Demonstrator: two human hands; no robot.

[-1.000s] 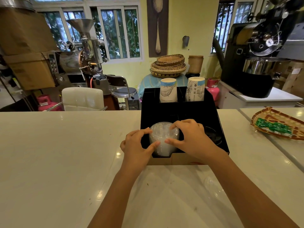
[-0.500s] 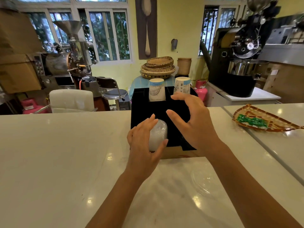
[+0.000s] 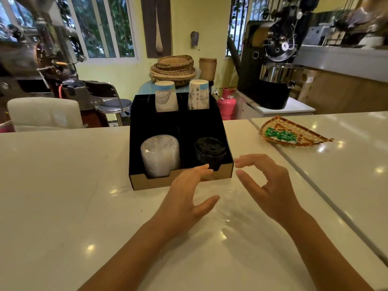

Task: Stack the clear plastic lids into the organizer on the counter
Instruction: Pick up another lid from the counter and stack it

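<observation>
A black cardboard organizer (image 3: 227, 164) stands on the white counter. Its front left compartment holds a stack of clear plastic lids (image 3: 160, 155); the front right one holds black lids (image 3: 210, 151). Two paper cup stacks (image 3: 165, 98) fill the back slots. Just in front of the organizer, my left hand (image 3: 186, 198) and my right hand (image 3: 266, 183) hover with fingers spread and nothing in them. Between them a faint clear lid (image 3: 226, 200) lies flat on the counter, hard to make out.
A woven tray (image 3: 315, 136) with a green packet lies to the right, past a seam in the counter (image 3: 52, 196). Behind the counter stand a white chair, a stool, baskets and coffee roasting machines.
Both hands have let go of the clear lid stack, left it in the front left compartment, and pulled back toward me to a spot in front of the organizer.
</observation>
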